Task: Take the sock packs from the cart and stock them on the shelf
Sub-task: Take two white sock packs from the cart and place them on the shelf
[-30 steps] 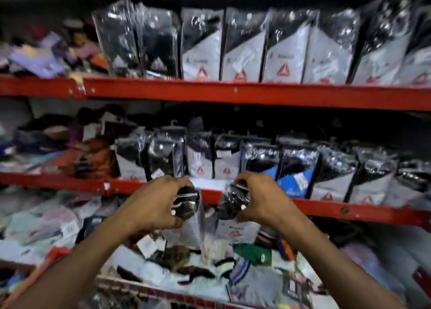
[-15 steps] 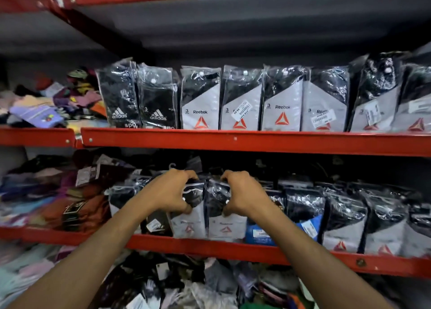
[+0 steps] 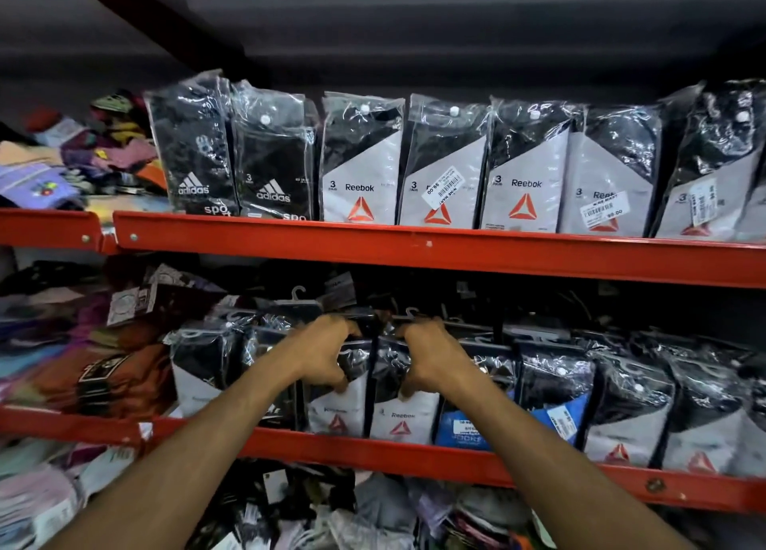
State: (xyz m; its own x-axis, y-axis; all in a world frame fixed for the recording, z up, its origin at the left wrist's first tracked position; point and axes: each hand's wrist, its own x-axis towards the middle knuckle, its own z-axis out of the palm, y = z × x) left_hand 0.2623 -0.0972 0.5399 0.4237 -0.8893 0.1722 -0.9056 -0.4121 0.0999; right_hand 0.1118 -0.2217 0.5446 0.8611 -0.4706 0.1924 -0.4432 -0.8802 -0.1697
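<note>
Two Reebok sock packs stand side by side on the middle red shelf point(image 3: 373, 452). My left hand point(image 3: 321, 352) grips the top of the left sock pack point(image 3: 338, 412). My right hand point(image 3: 431, 356) grips the top of the right sock pack point(image 3: 404, 419). Both packs are black and white in clear plastic, upright, with their bottoms behind the shelf lip. They stand in a row with more packs, a blue pack point(image 3: 464, 425) just to the right. The cart is out of view.
The upper red shelf point(image 3: 414, 249) holds a row of Adidas packs point(image 3: 232, 155) and Reebok packs point(image 3: 526, 168). Loose coloured socks point(image 3: 74, 164) pile at the left of both shelves. Below the middle shelf lies a heap of mixed socks point(image 3: 331, 512).
Both hands rose from below the middle shelf with a pack each and set the packs upright in the middle shelf row. The view tilted upward.
</note>
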